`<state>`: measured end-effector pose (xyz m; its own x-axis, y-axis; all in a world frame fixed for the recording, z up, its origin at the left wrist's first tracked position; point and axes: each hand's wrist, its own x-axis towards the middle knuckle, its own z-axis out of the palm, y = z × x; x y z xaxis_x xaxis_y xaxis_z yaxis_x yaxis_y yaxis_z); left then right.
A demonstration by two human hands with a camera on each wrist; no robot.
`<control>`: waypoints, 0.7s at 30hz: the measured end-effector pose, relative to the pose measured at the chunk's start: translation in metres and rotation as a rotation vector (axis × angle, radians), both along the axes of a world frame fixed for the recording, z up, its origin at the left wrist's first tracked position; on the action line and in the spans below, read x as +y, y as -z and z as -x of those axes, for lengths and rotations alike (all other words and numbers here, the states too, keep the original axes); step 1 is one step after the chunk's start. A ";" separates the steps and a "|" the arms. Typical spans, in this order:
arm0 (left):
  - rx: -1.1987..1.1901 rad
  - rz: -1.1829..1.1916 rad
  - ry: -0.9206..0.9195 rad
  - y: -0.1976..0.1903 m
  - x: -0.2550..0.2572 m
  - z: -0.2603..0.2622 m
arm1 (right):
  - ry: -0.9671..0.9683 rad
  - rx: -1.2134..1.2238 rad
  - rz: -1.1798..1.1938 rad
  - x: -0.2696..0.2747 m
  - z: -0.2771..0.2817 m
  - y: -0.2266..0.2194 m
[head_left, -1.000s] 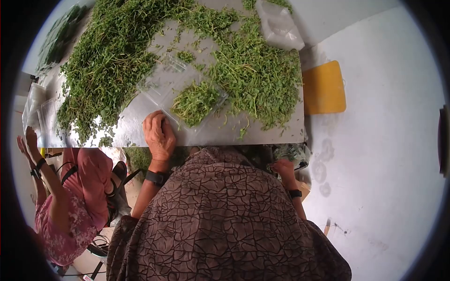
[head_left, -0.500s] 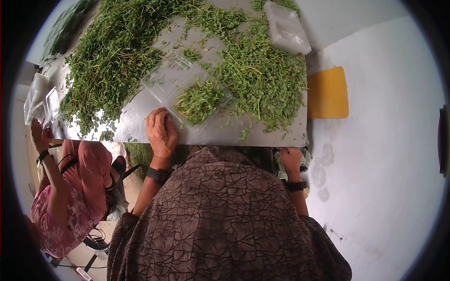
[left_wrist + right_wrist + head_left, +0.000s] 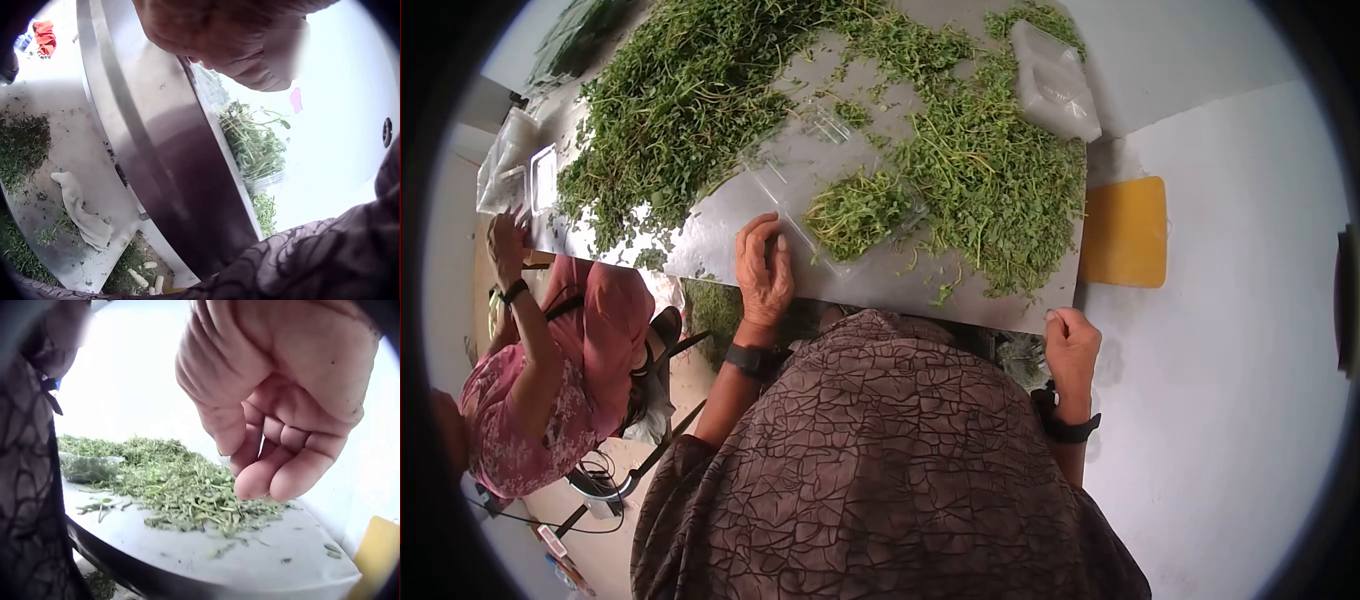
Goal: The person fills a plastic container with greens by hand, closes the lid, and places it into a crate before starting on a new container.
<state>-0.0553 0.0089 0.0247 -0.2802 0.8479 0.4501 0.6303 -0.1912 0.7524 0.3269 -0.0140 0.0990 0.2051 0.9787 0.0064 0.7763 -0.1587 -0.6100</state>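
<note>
My left hand (image 3: 764, 270) rests on the front edge of the metal table (image 3: 705, 245), fingers bent and holding nothing. Just beyond its fingertips lies a clear plastic clamshell box (image 3: 775, 190), its lid spread flat. A heap of green leafy stems (image 3: 860, 212) fills the box's near half. My right hand (image 3: 1072, 348) is at the table's front right corner. In the right wrist view its fingers (image 3: 300, 469) curl loosely with nothing between them, in front of a larger pile of greens (image 3: 200, 494).
A big mound of greens (image 3: 670, 110) covers the table's left side. Empty clear trays (image 3: 1055, 85) stand at the back right, and a yellow board (image 3: 1128, 232) is past the right edge. Another person (image 3: 550, 380) in pink sits at the left, a hand near more plastic boxes (image 3: 505, 165).
My right hand has risen from below the table edge to its front right corner. The left hand stays beside the box. At left, the other person's hands have come to the boxes. The head view has shifted.
</note>
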 end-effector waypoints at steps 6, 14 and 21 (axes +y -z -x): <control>0.091 -0.071 0.032 -0.014 -0.004 -0.001 | -0.203 0.010 -0.148 0.027 0.026 -0.011; -0.001 -0.006 -0.001 0.006 -0.001 -0.011 | -0.388 -0.099 -0.247 0.068 0.050 -0.026; 0.026 0.019 -0.123 0.008 -0.002 -0.014 | -0.507 -0.202 -0.403 0.128 0.079 -0.026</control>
